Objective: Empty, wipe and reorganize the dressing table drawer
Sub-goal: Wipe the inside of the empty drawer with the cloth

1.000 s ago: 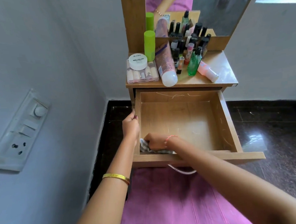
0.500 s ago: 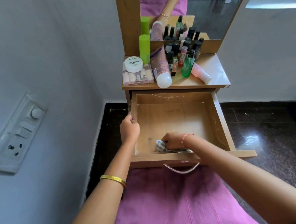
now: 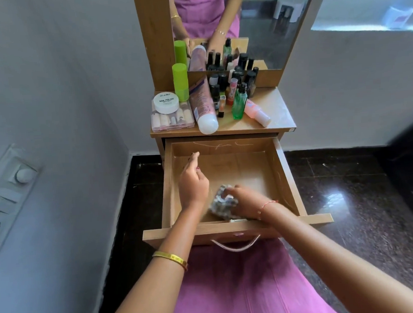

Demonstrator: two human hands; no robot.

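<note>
Two hands are used: the cloth [image 3: 221, 202] is gripped by the right hand [image 3: 245, 202] at the drawer [image 3: 285, 175]'s 6 o'clock for wiping, while the left hand [image 3: 193, 181] is held loose, empty.

Head camera looks forward and down from close above the open drawer [image 3: 286, 175], dressing table top [image 3: 275, 108] and mirror [image 3: 272, 26] farther off.

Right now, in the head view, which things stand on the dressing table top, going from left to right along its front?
clear brush case → pink tube → green bottle → small pink bottle
</note>
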